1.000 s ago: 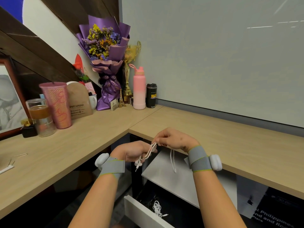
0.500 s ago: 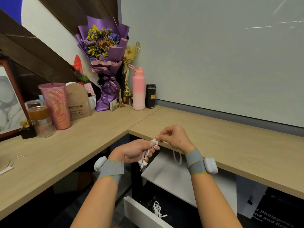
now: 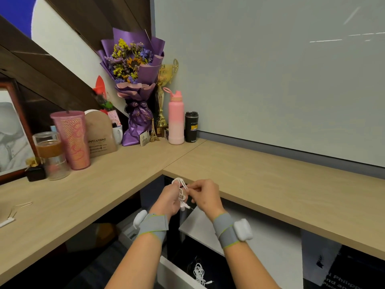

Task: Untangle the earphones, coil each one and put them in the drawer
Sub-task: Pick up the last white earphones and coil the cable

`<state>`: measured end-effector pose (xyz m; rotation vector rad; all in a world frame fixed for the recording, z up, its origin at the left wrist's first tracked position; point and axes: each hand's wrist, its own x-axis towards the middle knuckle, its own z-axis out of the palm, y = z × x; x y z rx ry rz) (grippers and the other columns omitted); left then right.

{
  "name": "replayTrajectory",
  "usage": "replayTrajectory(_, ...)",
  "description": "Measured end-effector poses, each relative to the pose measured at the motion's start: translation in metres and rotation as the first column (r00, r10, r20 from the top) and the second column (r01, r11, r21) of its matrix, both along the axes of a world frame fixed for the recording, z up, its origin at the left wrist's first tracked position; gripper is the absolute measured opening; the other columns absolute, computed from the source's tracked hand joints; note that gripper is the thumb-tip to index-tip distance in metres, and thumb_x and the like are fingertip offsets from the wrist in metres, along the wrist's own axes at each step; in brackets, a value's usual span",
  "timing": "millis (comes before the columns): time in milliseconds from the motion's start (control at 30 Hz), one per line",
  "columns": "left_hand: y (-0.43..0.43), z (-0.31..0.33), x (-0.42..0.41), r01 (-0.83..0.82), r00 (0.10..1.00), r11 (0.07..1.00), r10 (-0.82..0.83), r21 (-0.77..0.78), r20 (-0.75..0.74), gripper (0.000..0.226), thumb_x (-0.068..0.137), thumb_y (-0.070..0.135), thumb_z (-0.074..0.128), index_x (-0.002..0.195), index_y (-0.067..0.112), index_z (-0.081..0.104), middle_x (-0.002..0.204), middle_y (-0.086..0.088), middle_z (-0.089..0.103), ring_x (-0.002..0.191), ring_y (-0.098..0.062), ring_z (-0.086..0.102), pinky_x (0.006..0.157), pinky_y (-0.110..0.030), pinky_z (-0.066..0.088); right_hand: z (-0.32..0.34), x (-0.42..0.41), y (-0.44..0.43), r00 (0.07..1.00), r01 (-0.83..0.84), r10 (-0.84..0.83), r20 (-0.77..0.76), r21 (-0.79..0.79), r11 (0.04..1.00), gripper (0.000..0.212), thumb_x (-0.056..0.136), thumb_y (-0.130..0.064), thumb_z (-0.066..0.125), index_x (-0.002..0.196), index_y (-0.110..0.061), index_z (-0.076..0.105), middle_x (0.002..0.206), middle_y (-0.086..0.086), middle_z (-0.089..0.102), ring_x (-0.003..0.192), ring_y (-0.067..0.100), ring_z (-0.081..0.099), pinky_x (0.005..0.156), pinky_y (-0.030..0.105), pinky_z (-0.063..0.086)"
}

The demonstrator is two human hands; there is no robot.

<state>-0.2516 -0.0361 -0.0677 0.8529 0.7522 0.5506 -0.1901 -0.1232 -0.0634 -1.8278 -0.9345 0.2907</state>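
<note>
Both hands meet just under the table edge. The left hand is curled round a white earphone, its loops poking out at 12 o'clock, while the right hand, at its 3 o'clock, pinches the cord between thumb and fingertips. At 6 o'clock from them, a coiled earphone lies in the open drawer.
</note>
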Motion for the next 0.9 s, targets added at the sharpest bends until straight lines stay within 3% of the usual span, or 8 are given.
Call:
replayTrajectory(67, 0.004, -0.003, 0.003, -0.034, 0.993, 0.989, 0.05, -0.143, 0.111, 0.038, 0.106, 0.025, 0.024, 0.132, 0.005, 0.041, 0.119, -0.019, 0.061, 0.101, -0.034, 0.064, 0.079, -0.041, 0.052, -0.008, -0.009, 0.001, 0.997, -0.023, 0.024, 0.068, -0.01, 1.0, 0.009, 0.08, -0.009, 0.069, 0.086, -0.005, 0.075, 0.063, -0.003, 0.063, 0.051, 0.001, 0.054, 0.059, 0.018, 0.041)
replayTrajectory(133, 0.008, -0.003, 0.004, -0.056, 0.969, 0.96, 0.118, -0.275, 0.217, 0.036, 0.105, 0.02, 0.022, 0.136, 0.008, 0.036, 0.131, -0.016, 0.054, 0.124, -0.032, 0.052, 0.089, -0.047, 0.042, -0.011, -0.015, -0.001, 0.977, -0.049, 0.07, 0.204, -0.107, 0.993, 0.018, 0.085, -0.01, 0.062, 0.098, -0.01, 0.074, 0.084, 0.005, 0.071, 0.08, 0.015, 0.063, 0.071, 0.017, 0.039)
replayTrajectory(233, 0.015, -0.01, 0.0, -0.077, 0.961, 0.938, 0.16, -0.337, 0.227, 0.024, 0.103, 0.013, 0.022, 0.1, 0.008, 0.046, 0.076, -0.007, 0.061, 0.078, -0.022, 0.069, 0.07, -0.037, 0.046, -0.012, -0.015, -0.005, 0.962, -0.173, 0.207, 0.177, -0.192, 0.966, 0.032, 0.093, -0.009, 0.047, 0.115, -0.014, 0.068, 0.079, 0.004, 0.061, 0.068, 0.013, 0.054, 0.062, 0.006, 0.035)
replayTrajectory(300, 0.021, -0.016, -0.002, -0.074, 0.968, 0.927, 0.156, -0.368, 0.199, 0.03, 0.101, 0.013, 0.022, 0.077, 0.012, 0.041, 0.042, 0.002, 0.041, 0.034, -0.012, 0.05, 0.055, -0.019, 0.035, -0.009, -0.01, -0.007, 0.964, -0.228, 0.254, 0.083, -0.236, 0.945, 0.035, 0.095, -0.011, 0.042, 0.12, -0.018, 0.065, 0.066, -0.006, 0.049, 0.051, 0.004, 0.039, 0.046, 0.004, 0.031)
replayTrajectory(500, 0.028, -0.013, -0.002, 0.011, 0.961, 0.912, 0.104, -0.41, 0.258, 0.045, 0.103, 0.044, 0.021, 0.086, 0.008, 0.042, 0.035, 0.004, 0.029, 0.028, -0.01, 0.034, 0.062, -0.023, 0.017, -0.001, 0.001, -0.014, 0.981, -0.192, 0.196, 0.007, -0.167, 0.967, 0.018, 0.089, -0.011, 0.059, 0.101, -0.005, 0.071, 0.067, 0.008, 0.061, 0.051, 0.009, 0.049, 0.052, 0.015, 0.04)
replayTrajectory(600, 0.028, -0.006, -0.006, 0.056, 0.97, 0.939, 0.029, -0.338, 0.242, 0.043, 0.104, 0.039, 0.019, 0.091, 0.005, 0.042, 0.037, 0.002, 0.032, 0.052, -0.012, 0.031, 0.063, -0.026, 0.024, 0.009, 0.005, -0.016, 0.965, -0.223, 0.248, 0.083, -0.229, 0.947, 0.023, 0.09, -0.011, 0.055, 0.105, -0.012, 0.072, 0.071, -0.004, 0.061, 0.053, 0.002, 0.044, 0.054, 0.011, 0.036)
replayTrajectory(767, 0.019, -0.009, -0.015, 0.204, 0.974, 0.979, -0.2, -0.03, 0.103, 0.024, 0.101, 0.013, 0.026, 0.093, 0.006, 0.047, 0.054, -0.001, 0.038, 0.053, -0.015, 0.034, 0.053, -0.024, 0.026, 0.033, 0.012, -0.021, 0.905, -0.305, 0.39, 0.168, -0.381, 0.873, 0.035, 0.092, -0.004, 0.044, 0.114, -0.016, 0.069, 0.061, -0.011, 0.049, 0.062, 0.011, 0.044, 0.061, 0.02, 0.039)
replayTrajectory(900, 0.01, -0.014, -0.019, 0.417, 0.908, 0.83, -0.4, 0.371, -0.125, 0.021, 0.099, 0.006, 0.039, 0.081, 0.008, 0.051, 0.062, -0.002, 0.039, 0.05, -0.009, 0.036, 0.053, -0.024, 0.032, 0.049, 0.017, -0.019, 0.894, -0.295, 0.385, 0.23, -0.344, 0.891, 0.025, 0.086, -0.005, 0.057, 0.103, -0.014, 0.073, 0.065, -0.009, 0.06, 0.059, 0.0, 0.053, 0.06, 0.005, 0.041)
